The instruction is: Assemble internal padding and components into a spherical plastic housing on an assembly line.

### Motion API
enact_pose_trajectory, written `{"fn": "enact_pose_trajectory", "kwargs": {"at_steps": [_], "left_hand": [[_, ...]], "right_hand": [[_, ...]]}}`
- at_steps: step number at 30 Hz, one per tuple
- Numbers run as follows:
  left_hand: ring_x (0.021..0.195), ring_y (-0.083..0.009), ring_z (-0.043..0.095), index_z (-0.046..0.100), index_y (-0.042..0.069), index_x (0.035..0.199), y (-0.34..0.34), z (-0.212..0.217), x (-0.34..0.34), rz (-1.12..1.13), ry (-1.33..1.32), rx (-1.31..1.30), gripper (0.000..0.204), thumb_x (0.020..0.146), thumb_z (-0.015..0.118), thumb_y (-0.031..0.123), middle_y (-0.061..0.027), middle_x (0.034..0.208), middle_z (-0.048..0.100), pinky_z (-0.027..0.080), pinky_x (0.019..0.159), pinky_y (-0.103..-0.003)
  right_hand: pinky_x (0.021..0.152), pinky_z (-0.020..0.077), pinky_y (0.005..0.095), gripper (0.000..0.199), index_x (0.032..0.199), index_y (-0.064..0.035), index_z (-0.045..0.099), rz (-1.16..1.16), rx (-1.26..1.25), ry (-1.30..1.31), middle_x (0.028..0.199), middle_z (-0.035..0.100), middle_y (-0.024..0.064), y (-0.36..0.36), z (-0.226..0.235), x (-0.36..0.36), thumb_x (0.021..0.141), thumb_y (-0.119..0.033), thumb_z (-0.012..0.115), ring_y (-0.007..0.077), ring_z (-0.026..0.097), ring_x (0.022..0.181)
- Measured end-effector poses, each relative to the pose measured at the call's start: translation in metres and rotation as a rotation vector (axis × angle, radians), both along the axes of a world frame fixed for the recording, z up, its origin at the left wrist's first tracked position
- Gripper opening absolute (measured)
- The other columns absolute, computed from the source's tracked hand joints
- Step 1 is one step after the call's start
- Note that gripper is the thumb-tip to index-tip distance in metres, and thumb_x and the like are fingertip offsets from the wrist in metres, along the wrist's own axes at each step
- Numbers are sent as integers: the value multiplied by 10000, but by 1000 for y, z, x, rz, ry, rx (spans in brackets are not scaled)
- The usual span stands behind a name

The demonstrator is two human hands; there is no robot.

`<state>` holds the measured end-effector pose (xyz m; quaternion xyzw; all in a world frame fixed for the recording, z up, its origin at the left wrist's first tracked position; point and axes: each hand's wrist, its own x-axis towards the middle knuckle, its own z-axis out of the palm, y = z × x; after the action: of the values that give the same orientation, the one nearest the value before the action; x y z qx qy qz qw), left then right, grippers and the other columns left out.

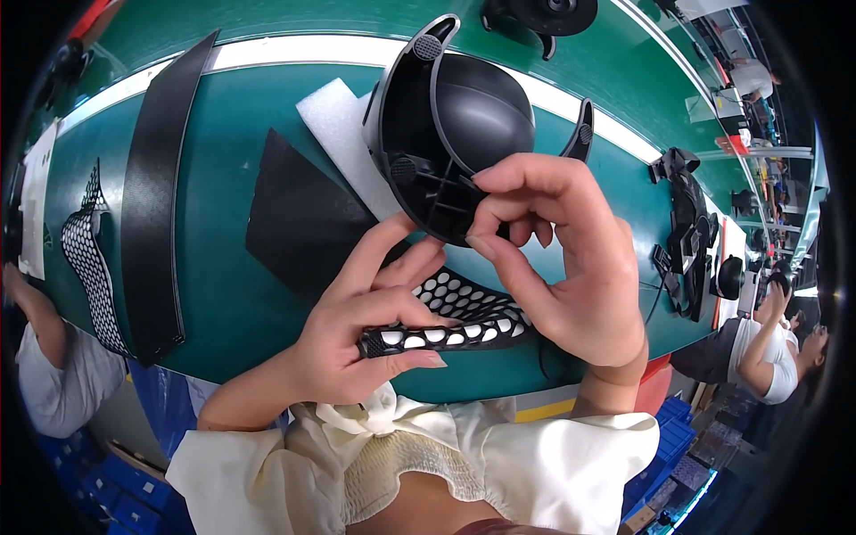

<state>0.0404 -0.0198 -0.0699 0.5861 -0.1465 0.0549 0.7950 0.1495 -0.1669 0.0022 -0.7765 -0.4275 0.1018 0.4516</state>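
My left hand (357, 325) is closed around one end of a black honeycomb-mesh strip (464, 303) with white showing in its holes. The strip curves to the right, under my right hand. My left index finger reaches up near the lower rim of a black plastic part (486, 111). That part has a rounded dome, ribs and curved prongs with round textured pads. My right hand (566, 254) is held against its lower right side, fingers curled and thumb and index finger drawn together. Whatever lies between those fingertips cannot be made out.
A white foam block (334, 111) and a black sheet (299, 214) lie left of the plastic part. Farther left are a long black strip (156, 214) and another mesh strip (89, 267). Black straps (687, 214) lie at right. People sit at both sides.
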Motion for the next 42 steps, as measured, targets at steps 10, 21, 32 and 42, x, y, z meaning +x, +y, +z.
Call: {"fn": "enact_pose_trajectory", "kwargs": {"at_steps": [10, 21, 32, 42], "left_hand": [[1234, -362, 265, 590, -39, 847, -1, -3, -3, 14, 15, -77, 155, 702, 641, -18, -221, 1359, 104, 258, 995, -439], [1256, -353, 212, 561, -67, 829, -6, -11, -4, -11, 21, -196, 103, 739, 589, -26, -176, 1387, 60, 226, 1008, -467], [1188, -340, 322, 552, -41, 873, -13, -7, 10, -88, 120, -162, 167, 711, 594, -43, -205, 1256, 205, 242, 1008, -470], [1246, -371, 224, 551, -88, 870, -18, -8, 12, -42, 156, -233, 161, 713, 556, -53, -221, 1318, 118, 217, 1017, -464]], "right_hand": [[541, 358, 176, 333, 950, -5, 463, -15, -41, -64, 719, 561, 11, 5, 1, -2, 664, 122, 579, 57, 486, 622], [487, 376, 222, 377, 872, -37, 392, -167, -365, -332, 609, 460, 42, 7, 7, -1, 638, 20, 681, 122, 457, 534], [650, 412, 222, 100, 780, 15, 585, -230, 131, -26, 935, 515, 87, -52, -17, 30, 692, 28, 632, 139, 500, 829], [723, 428, 256, 101, 786, -3, 618, -171, 190, 174, 940, 502, 89, -51, -38, 22, 688, 21, 626, 163, 530, 846]]}}
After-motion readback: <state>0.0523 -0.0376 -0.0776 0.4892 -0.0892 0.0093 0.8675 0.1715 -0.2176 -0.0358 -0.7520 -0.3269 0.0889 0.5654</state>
